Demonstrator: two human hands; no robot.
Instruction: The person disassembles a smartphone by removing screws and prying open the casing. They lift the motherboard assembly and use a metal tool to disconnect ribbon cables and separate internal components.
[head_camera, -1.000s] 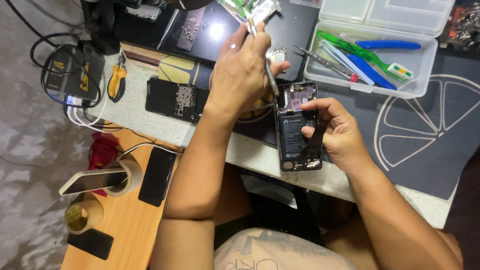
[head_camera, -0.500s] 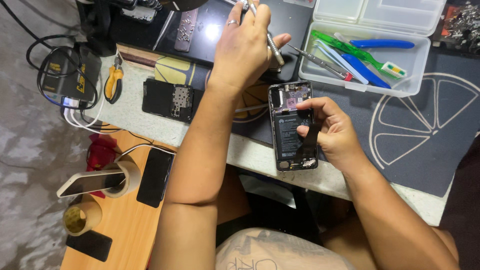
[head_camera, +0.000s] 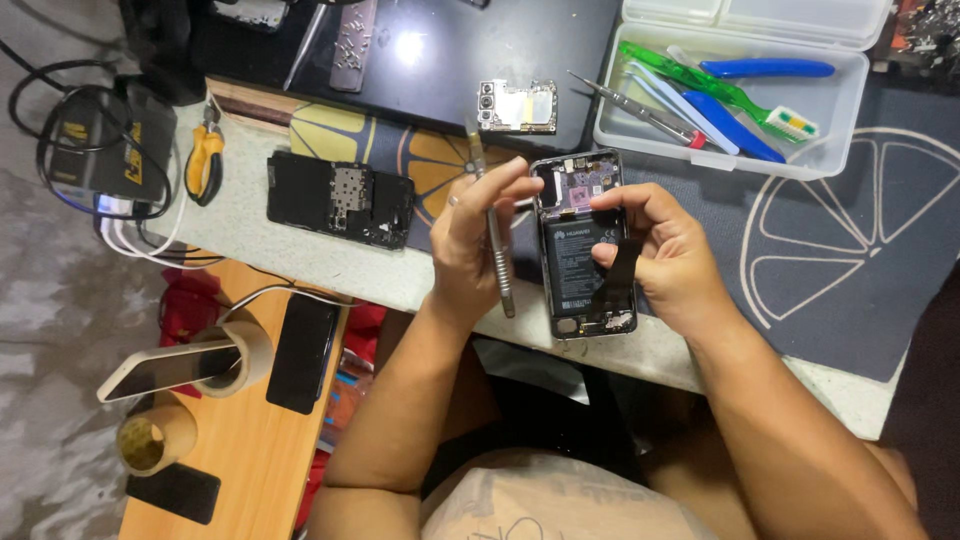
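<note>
left hand (head_camera: 480, 235): fingers curled shut around a pair of metal tweezers (head_camera: 493, 235), which run lengthwise through the grip, one end jutting far past the fingers and the other pointing near toward the desk (head_camera: 300, 250) edge; fingertips touch the left edge of the opened phone (head_camera: 580, 245). right hand (head_camera: 655, 250): closed on the right side of the opened phone, thumb and forefinger reaching over its upper part, a black strip lying under the palm. opened phone: back removed, battery and purple-tinted board exposed, lying lengthwise on the desk near its near edge, between the two hands. just far of it: a small metal camera-board module (head_camera: 517, 106) on a dark glossy panel (head_camera: 420, 60). far right: clear plastic tray (head_camera: 830, 120), lid open, holding a green toothbrush (head_camera: 730, 92), blue tools and slim metal picks. beneath and right: dark mat (head_camera: 850, 250) with a white citrus-slice outline. left of the hands: black phone frame (head_camera: 340, 198), inner side up. further left: yellow-handled pliers (head_camera: 204, 160), a black charger block (head_camera: 100, 150) with white cables. near left, on a lower wooden surface (head_camera: 250, 430): a black phone (head_camera: 303, 352) face down, a phone propped in a roll of tape (head_camera: 180, 362), a second roll (head_camera: 155, 438), a small black slab at the near edge.
</note>
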